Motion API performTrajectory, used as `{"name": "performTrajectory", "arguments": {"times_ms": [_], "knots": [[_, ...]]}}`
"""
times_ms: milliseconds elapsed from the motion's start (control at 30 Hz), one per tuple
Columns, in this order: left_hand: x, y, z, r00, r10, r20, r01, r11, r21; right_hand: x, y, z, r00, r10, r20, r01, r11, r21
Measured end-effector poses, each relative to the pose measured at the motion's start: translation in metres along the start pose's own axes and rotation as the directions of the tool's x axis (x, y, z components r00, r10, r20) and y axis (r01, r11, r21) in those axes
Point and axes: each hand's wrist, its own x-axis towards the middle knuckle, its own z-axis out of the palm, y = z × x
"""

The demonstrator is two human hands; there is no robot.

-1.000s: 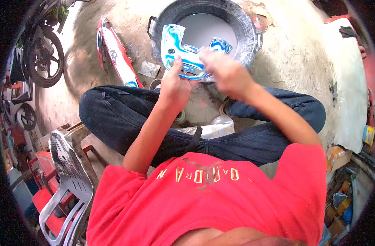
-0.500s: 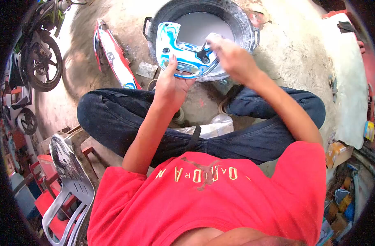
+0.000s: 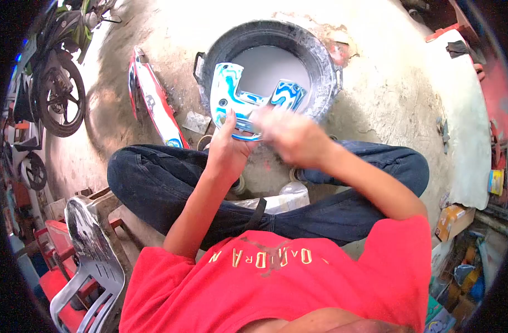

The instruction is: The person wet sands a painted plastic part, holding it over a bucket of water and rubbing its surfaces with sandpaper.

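Observation:
My left hand (image 3: 230, 152) grips the lower left edge of a U-shaped plastic motorcycle panel (image 3: 226, 89), its thumb on the face. Blue and white wavy bands cover the panel, which has small screw holes. My right hand (image 3: 298, 137), smeared by motion, is closed at the panel's lower middle and hides part of it; whatever its fingers hold cannot be made out. Under and behind the panel stands a black two-handled tub (image 3: 320, 62) containing cloudy whitish liquid (image 3: 273, 64).
A long red and white body panel (image 3: 154, 105) lies on the concrete floor to the left. Further left are a motorcycle wheel (image 3: 62, 94) and a grey plastic chair (image 3: 101, 266). A cardboard box (image 3: 455, 222) sits at right, beside a pale sheet (image 3: 468, 127).
My right hand has moved from the panel's right arm down and left to its lower middle. The panel's right arm now shows. The whole view has shifted, with things appearing lower.

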Motion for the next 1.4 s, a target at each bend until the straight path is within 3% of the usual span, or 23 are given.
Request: {"name": "performTrajectory", "arguments": {"times_ms": [67,133,167,267,333,400,467,500,600,667,700,733,833,933,967,1067,1133,1167,1267,1400], "knots": [[0.002,0.002,-0.013,0.997,-0.070,0.035,0.070,0.998,-0.007,0.006,-0.009,-0.006,0.998,-0.060,0.027,0.059,0.997,0.041],[-0.002,0.002,0.007,1.000,0.002,0.014,-0.002,1.000,0.002,0.004,0.021,-0.011,0.987,0.157,0.032,-0.156,0.987,-0.033],[-0.003,0.001,0.008,1.000,0.010,0.005,-0.010,1.000,0.004,0.002,0.039,-0.010,0.977,0.203,-0.062,-0.210,0.967,-0.147],[-0.001,0.001,0.009,1.000,0.010,0.006,-0.010,1.000,-0.011,-0.001,0.030,-0.009,0.969,0.241,-0.061,-0.247,0.958,-0.146],[-0.002,0.000,0.008,1.000,0.006,0.001,-0.006,1.000,-0.022,0.004,-0.006,-0.004,0.995,0.094,0.012,-0.095,0.995,0.027],[0.002,0.002,0.005,0.999,-0.011,0.039,0.012,0.999,-0.035,0.008,-0.016,-0.010,0.998,-0.007,0.056,0.002,0.997,0.074],[-0.002,0.001,0.005,0.999,-0.008,0.038,0.009,0.999,-0.033,0.006,0.017,-0.016,0.977,0.193,0.087,-0.192,0.981,-0.014],[-0.004,0.002,0.010,1.000,0.011,0.025,-0.011,1.000,-0.027,0.010,0.034,-0.018,0.953,0.302,-0.027,-0.303,0.947,-0.108],[-0.001,0.001,0.012,1.000,0.026,0.014,-0.025,0.999,-0.037,0.003,0.028,-0.019,0.927,0.374,-0.022,-0.373,0.918,-0.136],[0.000,0.000,0.009,1.000,0.022,0.000,-0.022,0.999,-0.047,0.002,-0.007,-0.007,0.995,0.093,0.020,-0.092,0.994,-0.051],[-0.003,0.006,0.003,0.997,-0.049,-0.053,0.050,0.999,0.016,0.005,-0.017,-0.011,0.999,0.039,0.037,-0.038,0.999,-0.017],[-0.003,0.005,0.001,0.999,-0.026,-0.046,0.027,1.000,0.010,0.007,-0.023,-0.014,0.998,-0.013,0.054,0.012,1.000,0.020],[-0.004,0.002,0.012,0.999,0.019,-0.027,-0.019,1.000,-0.001,0.007,0.030,-0.018,0.953,0.303,-0.018,-0.303,0.945,-0.123],[-0.006,0.003,0.018,1.000,0.030,0.003,-0.030,0.999,-0.019,0.004,0.028,-0.023,0.931,0.366,-0.016,-0.363,0.918,-0.161],[-0.006,0.003,0.016,1.000,0.022,-0.009,-0.022,1.000,-0.008,0.005,0.012,-0.019,0.980,0.196,-0.028,-0.198,0.970,-0.138],[-0.002,0.004,-0.011,0.998,-0.066,0.013,0.065,0.996,0.067,0.008,-0.021,-0.014,0.998,-0.020,0.064,0.018,1.000,0.024],[-0.004,0.005,0.010,1.000,-0.013,0.006,0.013,1.000,0.013,0.011,0.007,-0.022,0.985,0.166,0.053,-0.166,0.986,-0.003],[-0.005,0.004,0.013,1.000,0.002,0.000,-0.002,1.000,-0.009,0.005,0.030,-0.021,0.968,0.250,0.003,-0.247,0.959,-0.136],[-0.005,0.005,0.017,1.000,0.004,0.006,-0.003,0.999,-0.044,0.006,0.034,-0.029,0.937,0.349,0.006,-0.341,0.920,-0.194],[-0.003,0.006,0.018,1.000,0.001,0.015,0.000,0.998,-0.060,0.009,-0.021,-0.022,0.991,-0.095,0.092,0.096,0.995,-0.001]]}}
